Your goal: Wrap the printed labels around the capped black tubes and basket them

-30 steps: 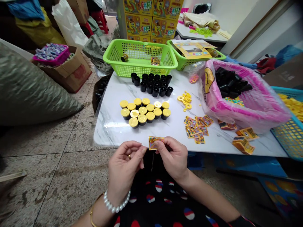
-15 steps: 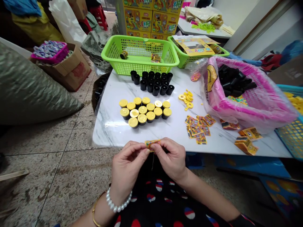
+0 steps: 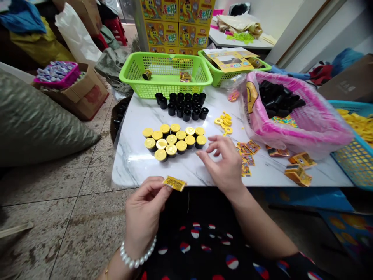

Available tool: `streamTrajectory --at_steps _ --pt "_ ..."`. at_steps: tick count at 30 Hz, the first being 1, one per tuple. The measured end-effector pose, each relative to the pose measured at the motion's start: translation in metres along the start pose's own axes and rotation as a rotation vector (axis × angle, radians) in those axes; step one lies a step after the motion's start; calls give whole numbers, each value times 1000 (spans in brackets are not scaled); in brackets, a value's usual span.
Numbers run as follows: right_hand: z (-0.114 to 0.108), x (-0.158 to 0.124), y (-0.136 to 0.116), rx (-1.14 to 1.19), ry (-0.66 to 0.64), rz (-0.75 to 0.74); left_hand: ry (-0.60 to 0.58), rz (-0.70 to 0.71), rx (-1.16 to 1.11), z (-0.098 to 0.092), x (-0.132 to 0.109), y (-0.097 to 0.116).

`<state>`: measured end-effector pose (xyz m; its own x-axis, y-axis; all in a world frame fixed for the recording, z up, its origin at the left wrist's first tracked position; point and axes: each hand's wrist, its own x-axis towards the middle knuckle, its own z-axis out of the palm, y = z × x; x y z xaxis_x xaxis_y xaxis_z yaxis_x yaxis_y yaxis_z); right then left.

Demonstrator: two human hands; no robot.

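My left hand [image 3: 142, 212] pinches the yellow slip [image 3: 174, 183] between thumb and forefinger at the near edge of the marble table [image 3: 134, 163]. Its long axis runs left to right, free end pointing right and dipping slightly; it may be folded. My right hand [image 3: 225, 165] hovers, fingers loosely spread, between the yellow-capped cups [image 3: 174, 141] and the loose stickers [image 3: 247, 155].

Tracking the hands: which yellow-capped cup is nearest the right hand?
The cup at the cluster's right end, the front one of two there, beside the fingertips of the right hand.
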<state>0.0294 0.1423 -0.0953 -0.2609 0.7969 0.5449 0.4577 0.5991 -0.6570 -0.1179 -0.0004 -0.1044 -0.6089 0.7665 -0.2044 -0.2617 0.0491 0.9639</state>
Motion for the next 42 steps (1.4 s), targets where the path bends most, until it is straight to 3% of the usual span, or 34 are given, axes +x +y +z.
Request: streamTrajectory --at_steps 6,16,21,23,26,29,32,37,42 --pt "13 17 20 -227 -31 23 -30 -162 -10 3 -2 9" --pt "11 18 30 -215 -115 -48 -178 -510 -88 6 8 17" --pt "4 14 29 -179 -42 -33 -296 -601 -174 5 12 13" --pt "-2 9 22 -72 38 -7 -310 -631 -235 5 13 13" --pt "-15 -3 8 289 73 165 -260 -637 -299 5 16 15" --pt "-27 -17 -2 687 -54 362 -224 -638 -335 5 18 15" --pt "-31 -29 -6 950 -215 480 -264 -657 -342 6 18 14" --pt "-23 -38 -8 1125 -374 639 -308 -648 -349 8 19 14" --pt "-24 -37 -11 1160 -412 642 -322 -646 -353 11 20 11"
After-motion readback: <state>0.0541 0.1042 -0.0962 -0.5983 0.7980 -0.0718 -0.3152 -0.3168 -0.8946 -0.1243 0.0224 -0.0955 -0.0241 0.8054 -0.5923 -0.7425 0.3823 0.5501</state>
